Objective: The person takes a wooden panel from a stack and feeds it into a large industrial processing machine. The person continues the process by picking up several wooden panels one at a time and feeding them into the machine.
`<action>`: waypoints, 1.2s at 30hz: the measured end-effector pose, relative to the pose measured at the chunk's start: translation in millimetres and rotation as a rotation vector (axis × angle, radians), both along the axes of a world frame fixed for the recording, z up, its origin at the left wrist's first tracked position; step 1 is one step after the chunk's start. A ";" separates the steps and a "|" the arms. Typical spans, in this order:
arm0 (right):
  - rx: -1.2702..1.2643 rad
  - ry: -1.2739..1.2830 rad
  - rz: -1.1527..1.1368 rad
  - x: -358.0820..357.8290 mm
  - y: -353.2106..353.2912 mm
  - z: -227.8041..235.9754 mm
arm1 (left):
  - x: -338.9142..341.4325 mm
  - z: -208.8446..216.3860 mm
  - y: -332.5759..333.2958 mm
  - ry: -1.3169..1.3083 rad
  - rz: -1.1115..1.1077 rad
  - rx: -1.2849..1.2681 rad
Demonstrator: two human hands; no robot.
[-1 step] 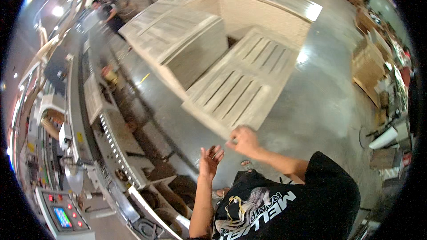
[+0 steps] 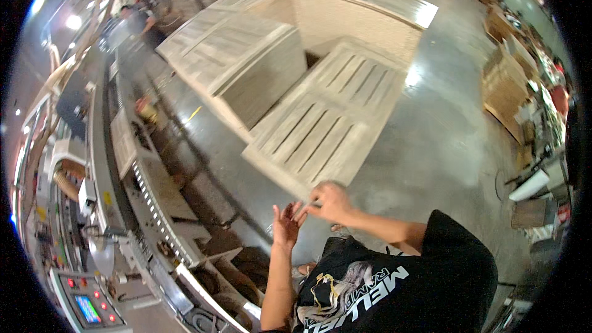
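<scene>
My left hand (image 2: pixel 286 227) is raised with its palm turned up and its fingers apart. Just to its right, my right hand (image 2: pixel 331 202) is closed in a pinch, its fingertips meeting the fingers of the left. Whether a small thing lies in that pinch is too blurred to tell. Right beyond the hands is the near corner of a stack of pale wooden slotted panels (image 2: pixel 320 135), looking like louvred doors. A taller stack of similar panels (image 2: pixel 237 49) rises on the left.
A long machine (image 2: pixel 126 166) runs along the left, with a control box (image 2: pixel 86 305) at its near end. Another person (image 2: pixel 148 23) stands far left. Cardboard boxes (image 2: pixel 504 89) line the right side beyond the grey floor (image 2: pixel 431 160).
My right hand has moved left, so its fingertips now meet my left hand's fingers. The whole view has shifted slightly, and the panels sit a little further left.
</scene>
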State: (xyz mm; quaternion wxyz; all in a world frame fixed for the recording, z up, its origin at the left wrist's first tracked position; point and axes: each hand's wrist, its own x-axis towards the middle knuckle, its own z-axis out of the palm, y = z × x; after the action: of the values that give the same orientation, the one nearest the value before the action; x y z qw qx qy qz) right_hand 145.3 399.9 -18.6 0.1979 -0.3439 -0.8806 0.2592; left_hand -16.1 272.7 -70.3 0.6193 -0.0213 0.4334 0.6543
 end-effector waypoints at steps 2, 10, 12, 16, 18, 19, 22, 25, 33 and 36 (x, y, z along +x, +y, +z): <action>-0.068 0.150 0.091 8.1 -14.2 3.4 | 18.3 22.4 27.6 0.050 0.001 -0.060; -0.686 0.388 -0.171 112.5 -27.1 -12.5 | -9.5 -0.3 -14.3 0.293 0.170 -0.340; -1.055 0.685 -0.489 136.0 -12.8 -51.7 | -19.8 8.4 -50.7 0.294 0.215 -0.316; -1.600 1.122 -1.082 147.6 16.5 -52.0 | -50.9 35.1 -123.7 0.319 0.266 -0.632; -1.599 1.071 -0.864 140.3 7.4 -40.4 | -66.1 40.9 -155.4 0.412 0.346 -0.674; -1.614 1.034 -0.904 128.9 2.2 -35.0 | -74.6 30.4 -179.2 0.451 0.379 -0.656; -1.781 1.108 -0.771 99.3 -20.7 -25.6 | -98.7 48.5 -219.0 0.487 0.380 -0.893; -1.802 1.048 -0.481 60.0 -56.3 -15.6 | -115.2 5.5 -283.6 0.600 0.572 -0.757; -2.048 0.833 -0.173 -1.9 -119.7 -43.6 | -115.2 -41.1 -415.5 0.876 0.575 -1.095; -2.199 0.876 -0.189 -37.6 -137.6 -53.0 | -109.8 -47.7 -459.6 0.745 0.736 -1.068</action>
State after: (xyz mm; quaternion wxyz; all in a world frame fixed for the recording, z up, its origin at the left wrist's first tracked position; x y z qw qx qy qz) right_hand 107.7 262.3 -71.6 0.0992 -0.2750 -0.0136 0.9562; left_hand -125.8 -186.9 -118.0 0.0779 -0.2398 0.8381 0.4838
